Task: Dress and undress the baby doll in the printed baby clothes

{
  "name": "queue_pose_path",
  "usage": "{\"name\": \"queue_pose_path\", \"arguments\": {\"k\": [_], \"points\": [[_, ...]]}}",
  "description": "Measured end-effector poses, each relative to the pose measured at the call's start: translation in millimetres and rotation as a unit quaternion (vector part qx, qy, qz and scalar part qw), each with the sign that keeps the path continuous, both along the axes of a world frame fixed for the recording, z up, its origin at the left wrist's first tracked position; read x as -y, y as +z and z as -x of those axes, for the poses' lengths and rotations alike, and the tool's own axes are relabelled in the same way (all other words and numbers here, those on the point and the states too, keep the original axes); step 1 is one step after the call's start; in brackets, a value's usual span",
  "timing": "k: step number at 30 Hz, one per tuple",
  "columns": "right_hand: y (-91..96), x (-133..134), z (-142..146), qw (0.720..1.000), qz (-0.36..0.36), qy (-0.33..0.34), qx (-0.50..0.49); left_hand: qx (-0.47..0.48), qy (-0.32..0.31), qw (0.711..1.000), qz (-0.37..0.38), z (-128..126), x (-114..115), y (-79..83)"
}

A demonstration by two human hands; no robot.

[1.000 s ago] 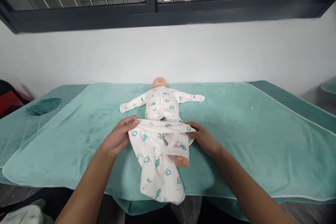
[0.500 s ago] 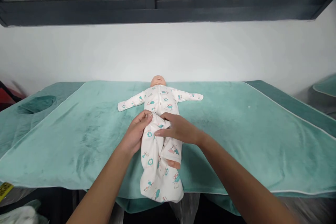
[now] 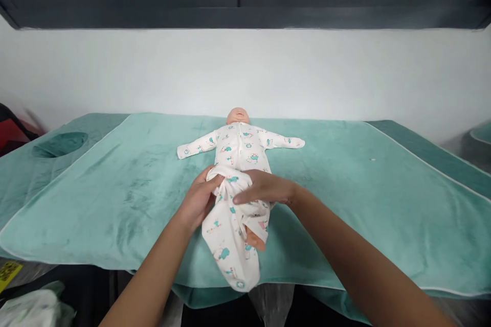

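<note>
Hiding the doll's [image 3: 238, 115] hips: left hand [image 3: 197, 200], right hand [image 3: 268, 189], bunched romper [image 3: 229, 237].

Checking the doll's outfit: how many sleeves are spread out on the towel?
2. One sleeve lies out to the left, the other sleeve to the right, both flat on the towel.

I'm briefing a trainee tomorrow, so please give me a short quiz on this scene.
1. True or false: the baby doll in the white animal-print sleepsuit lies on its back on the teal plush towel.
2. The left hand and right hand meet at the doll's: A head, B waist, C sleeve ends?
3. Fill in: one bare doll ____ pokes from the bunched fabric.
Key: 1 true; 2 B; 3 foot.
</note>
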State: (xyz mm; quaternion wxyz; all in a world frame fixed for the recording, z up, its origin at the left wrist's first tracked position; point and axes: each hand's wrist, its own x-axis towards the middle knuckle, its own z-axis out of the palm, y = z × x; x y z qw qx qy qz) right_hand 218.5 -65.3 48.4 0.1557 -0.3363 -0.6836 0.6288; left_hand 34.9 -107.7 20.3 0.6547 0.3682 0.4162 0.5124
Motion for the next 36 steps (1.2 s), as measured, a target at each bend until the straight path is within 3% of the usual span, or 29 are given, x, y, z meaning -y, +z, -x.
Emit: {"name": "queue_pose_path", "arguments": {"k": [2,4,8,10,15,18,21,24,27,30,32,34,36], "points": [[4.2,1.0,-0.1,0.997,0.004,0.061,0.053,0.022,0.023,0.999,0.029,-5.4,0.6,1.1],[3.6,0.5,-1.2,0.997,0.007,0.052,0.062,0.013,0.018,0.998,0.053,-6.2,3.4,3.5],[-10.6,-1.9,-4.2,0.997,0.044,-0.041,-0.049,-0.016,-0.105,0.993,0.056,4.1,9.6,4.7],[-16.7,-2.3,-5.2,0.994,0.047,-0.054,-0.078,-0.025,-0.151,0.987,0.042,8.5,9.8,1.9],[-9.0,-2.2,-5.5,0.999,0.026,0.04,-0.001,0.026,-0.027,0.999,0.018,1.9,3.3,-8.7],[-2.0,-1.5,-4.2,0.994,0.026,0.103,0.037,0.044,0.006,0.998,0.033,-4.3,2.8,-12.0],[-6.5,-0.1,-2.6,0.998,0.046,0.034,-0.028,0.064,-0.024,0.996,0.061,-1.8,6.9,-13.1],[-18.8,1.0,-1.8,0.986,0.086,-0.054,-0.131,0.046,-0.115,0.991,0.047,7.0,11.9,-13.9],[-26.3,1.4,-2.5,0.983,0.085,-0.075,-0.142,0.008,-0.163,0.986,0.033,10.8,13.2,-14.8],[-21.2,2.0,-4.1,0.994,0.049,-0.043,-0.086,0.039,-0.066,0.997,0.031,4.2,10.8,-15.7],[-12.8,2.8,-4.6,0.999,0.029,0.024,-0.03,0.072,-0.017,0.997,0.029,-2.5,9.9,-15.9],[-5.4,3.6,-4.1,0.994,0.021,0.103,0.017,0.089,-0.014,0.995,0.036,-7.1,11.5,-14.9],[-2.9,4.0,-2.8,0.991,0.026,0.124,0.032,0.091,-0.022,0.994,0.055,-8.4,15.5,-12.1]]}}
